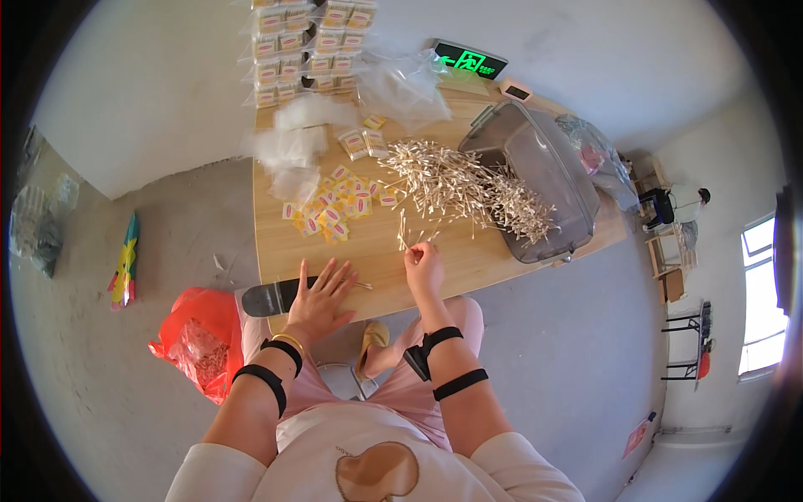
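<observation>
My left hand (322, 297) lies flat near the table's front edge with its fingers spread. Its palm side rests by a dark, long flat object with a rounded end (269, 299), partly covered by the hand. A loose cotton swab (362, 286) lies beside its fingers. My right hand (425, 266) is closed in a pinch at the near side of the swabs, and thin swab sticks show at its fingertips. Beyond it spreads a large heap of cotton swabs (443, 177), running into a tipped grey plastic bin (570, 180). Small yellow-and-white printed cards (339, 203) lie scattered left of the heap.
Filled clear packs (284, 46) stand stacked at the back left, near empty clear bags (293, 142) and a loose plastic sheet (406, 84). A green-lit exit sign (470, 60) stands at the back. A red plastic bag (196, 339) sits left of my legs. Another person (687, 209) is far right.
</observation>
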Tool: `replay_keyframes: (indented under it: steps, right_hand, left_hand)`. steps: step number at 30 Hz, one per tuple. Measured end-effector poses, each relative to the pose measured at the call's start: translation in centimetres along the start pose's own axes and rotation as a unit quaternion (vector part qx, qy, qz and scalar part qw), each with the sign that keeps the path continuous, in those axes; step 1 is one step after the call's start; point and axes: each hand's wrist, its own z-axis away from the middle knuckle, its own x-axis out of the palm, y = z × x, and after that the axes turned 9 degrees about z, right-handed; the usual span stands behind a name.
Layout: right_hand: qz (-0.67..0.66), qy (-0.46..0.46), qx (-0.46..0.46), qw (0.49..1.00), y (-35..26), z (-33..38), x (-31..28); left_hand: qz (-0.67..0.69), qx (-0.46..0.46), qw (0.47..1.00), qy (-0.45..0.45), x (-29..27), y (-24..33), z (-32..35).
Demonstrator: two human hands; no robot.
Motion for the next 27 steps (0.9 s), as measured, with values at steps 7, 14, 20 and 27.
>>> replay_keyframes:
  steps: [7,14,20,27]
  right_hand:
    - [-0.033,0.03,-0.023,0.999,2.5,-2.2,-1.0]
    - [0.058,0.028,-0.038,0.997,-2.1,-2.6,1.2]
    - [0.102,0.034,-0.033,0.994,-1.4,-3.5,1.3]
    - [0.084,-0.008,0.006,0.996,-0.9,-4.2,-0.3]
  left_hand:
    - [0.018,0.003,1.0,0.015,0.1,0.0,0.0]
    - [0.03,0.001,0.999,0.022,0.7,-0.6,0.1]
    - [0.027,0.001,0.999,0.029,0.5,-0.3,0.0]
    - [0.022,-0.005,1.0,0.017,0.2,-0.3,0.2]
